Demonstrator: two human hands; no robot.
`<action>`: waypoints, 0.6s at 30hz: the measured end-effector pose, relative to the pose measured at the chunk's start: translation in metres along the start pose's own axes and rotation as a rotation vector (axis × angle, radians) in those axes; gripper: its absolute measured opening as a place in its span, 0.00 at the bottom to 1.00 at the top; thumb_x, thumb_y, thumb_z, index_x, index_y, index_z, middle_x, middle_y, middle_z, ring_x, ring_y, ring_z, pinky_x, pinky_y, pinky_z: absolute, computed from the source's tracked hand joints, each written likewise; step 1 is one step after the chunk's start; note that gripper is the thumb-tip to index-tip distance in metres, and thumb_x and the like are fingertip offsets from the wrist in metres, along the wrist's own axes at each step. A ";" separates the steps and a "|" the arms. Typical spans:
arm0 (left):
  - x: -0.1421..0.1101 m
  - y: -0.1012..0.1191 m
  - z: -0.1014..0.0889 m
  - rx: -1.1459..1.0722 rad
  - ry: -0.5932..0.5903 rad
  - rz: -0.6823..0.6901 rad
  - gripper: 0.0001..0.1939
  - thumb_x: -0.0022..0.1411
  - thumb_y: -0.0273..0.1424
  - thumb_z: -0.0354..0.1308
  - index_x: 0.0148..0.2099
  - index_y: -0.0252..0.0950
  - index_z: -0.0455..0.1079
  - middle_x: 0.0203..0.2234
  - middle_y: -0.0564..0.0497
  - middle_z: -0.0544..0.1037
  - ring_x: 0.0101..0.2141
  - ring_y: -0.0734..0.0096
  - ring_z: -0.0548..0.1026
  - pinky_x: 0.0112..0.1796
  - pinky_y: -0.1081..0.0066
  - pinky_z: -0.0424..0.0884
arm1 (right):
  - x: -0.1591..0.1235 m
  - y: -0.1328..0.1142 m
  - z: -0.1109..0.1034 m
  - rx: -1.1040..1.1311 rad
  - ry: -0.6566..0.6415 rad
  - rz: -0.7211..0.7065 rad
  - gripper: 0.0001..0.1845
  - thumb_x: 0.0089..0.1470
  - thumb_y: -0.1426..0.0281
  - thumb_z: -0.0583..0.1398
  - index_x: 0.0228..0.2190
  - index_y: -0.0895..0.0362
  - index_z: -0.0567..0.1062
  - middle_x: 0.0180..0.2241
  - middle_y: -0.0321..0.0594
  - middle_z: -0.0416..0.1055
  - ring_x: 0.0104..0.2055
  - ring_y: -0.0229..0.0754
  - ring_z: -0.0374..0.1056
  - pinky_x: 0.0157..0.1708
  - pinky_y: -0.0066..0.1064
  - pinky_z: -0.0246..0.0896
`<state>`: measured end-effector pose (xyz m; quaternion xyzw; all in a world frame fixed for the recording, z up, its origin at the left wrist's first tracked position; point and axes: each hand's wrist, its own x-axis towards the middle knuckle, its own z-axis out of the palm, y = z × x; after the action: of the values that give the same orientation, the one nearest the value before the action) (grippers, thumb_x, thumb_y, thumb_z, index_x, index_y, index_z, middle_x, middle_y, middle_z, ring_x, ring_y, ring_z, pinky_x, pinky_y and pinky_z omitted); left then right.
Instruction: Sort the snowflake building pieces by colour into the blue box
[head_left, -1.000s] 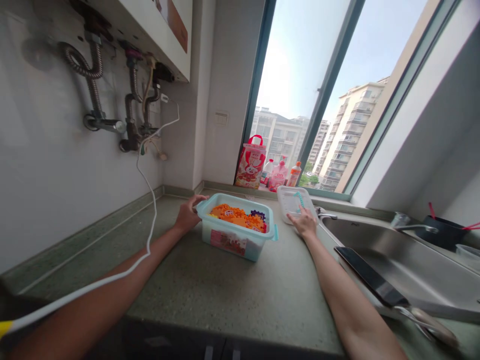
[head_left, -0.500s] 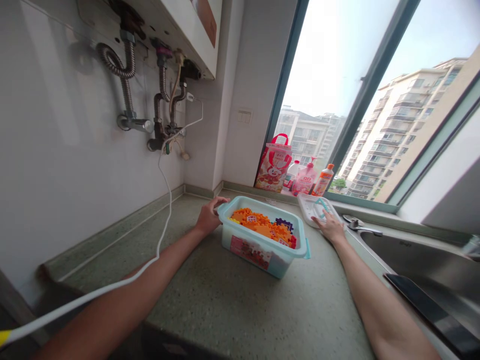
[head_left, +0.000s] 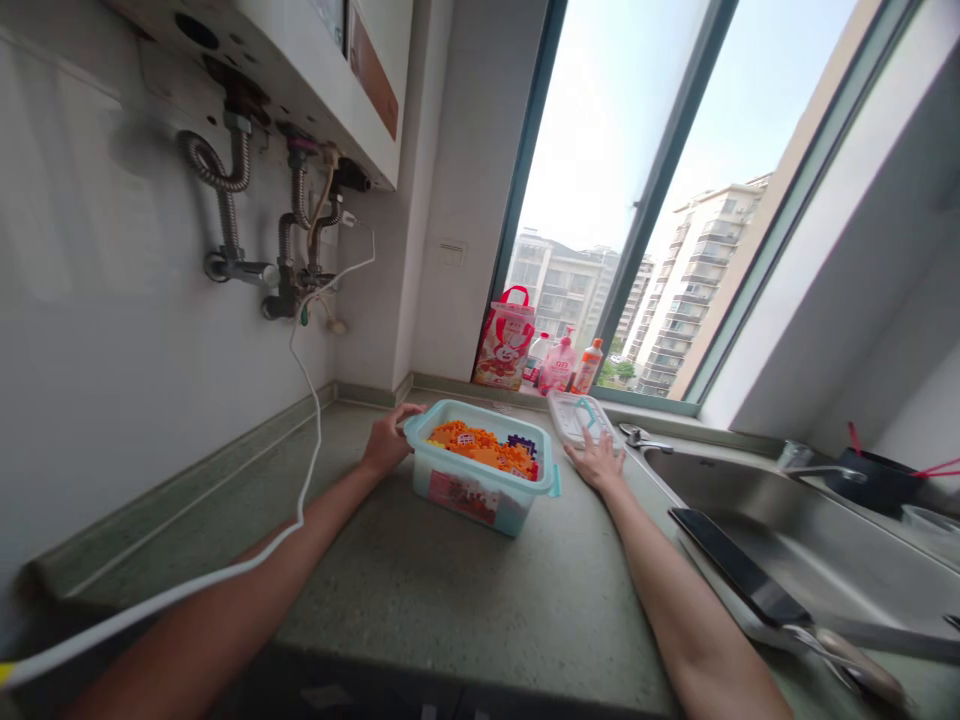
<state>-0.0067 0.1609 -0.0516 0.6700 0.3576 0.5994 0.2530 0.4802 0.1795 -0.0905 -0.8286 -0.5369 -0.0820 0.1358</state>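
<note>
- Pale blue tub (head_left: 469,497), heaped with orange pieces (head_left: 480,447), upright on the tabletop (head_left: 450,600).
- Left hand (head_left: 388,440) curled against tub's left end; cannot tell whether it grips.
- Right hand (head_left: 598,460) spread wide at near edge of pale lid (head_left: 574,413).
- Lid right of tub, near sink (head_left: 795,500).

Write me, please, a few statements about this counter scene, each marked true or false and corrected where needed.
1. The left hand is at the left end of the tub. True.
2. The white lid covers the tub. False: it lies apart, by the right hand.
3. Orange pieces show inside the tub. True.
4. The pink pump bottle stands in the sink. False: it stands by the window.
5. The right hand is a fist. False: it is open.
</note>
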 end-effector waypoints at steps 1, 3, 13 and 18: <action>0.000 0.000 -0.001 0.017 -0.003 0.003 0.19 0.52 0.33 0.67 0.47 0.39 0.74 0.55 0.43 0.81 0.50 0.51 0.82 0.45 0.56 0.83 | -0.007 -0.002 -0.003 -0.012 -0.015 -0.002 0.45 0.66 0.44 0.46 0.75 0.51 0.45 0.77 0.54 0.35 0.78 0.59 0.32 0.71 0.62 0.27; 0.001 0.001 -0.002 0.062 -0.011 0.019 0.20 0.52 0.33 0.66 0.48 0.39 0.74 0.55 0.42 0.80 0.50 0.49 0.82 0.46 0.55 0.82 | -0.023 -0.007 -0.008 -0.025 -0.035 -0.018 0.43 0.67 0.47 0.48 0.75 0.52 0.46 0.76 0.55 0.38 0.78 0.59 0.33 0.71 0.62 0.27; -0.008 0.020 -0.010 0.082 -0.137 0.023 0.29 0.53 0.28 0.57 0.58 0.44 0.77 0.61 0.51 0.76 0.49 0.52 0.80 0.43 0.63 0.79 | -0.094 -0.063 -0.050 1.129 -0.058 -0.318 0.34 0.58 0.48 0.55 0.57 0.55 0.79 0.57 0.50 0.76 0.66 0.60 0.63 0.67 0.53 0.51; -0.013 0.030 -0.019 0.061 -0.087 0.074 0.27 0.64 0.43 0.52 0.61 0.38 0.74 0.55 0.45 0.79 0.49 0.50 0.78 0.35 0.67 0.75 | -0.115 -0.098 -0.076 1.634 -0.197 -0.182 0.42 0.50 0.39 0.60 0.55 0.55 0.79 0.47 0.46 0.81 0.54 0.60 0.72 0.54 0.48 0.63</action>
<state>-0.0200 0.1305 -0.0336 0.7156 0.3391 0.5676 0.2255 0.3442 0.0936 -0.0374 -0.4256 -0.5016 0.3963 0.6404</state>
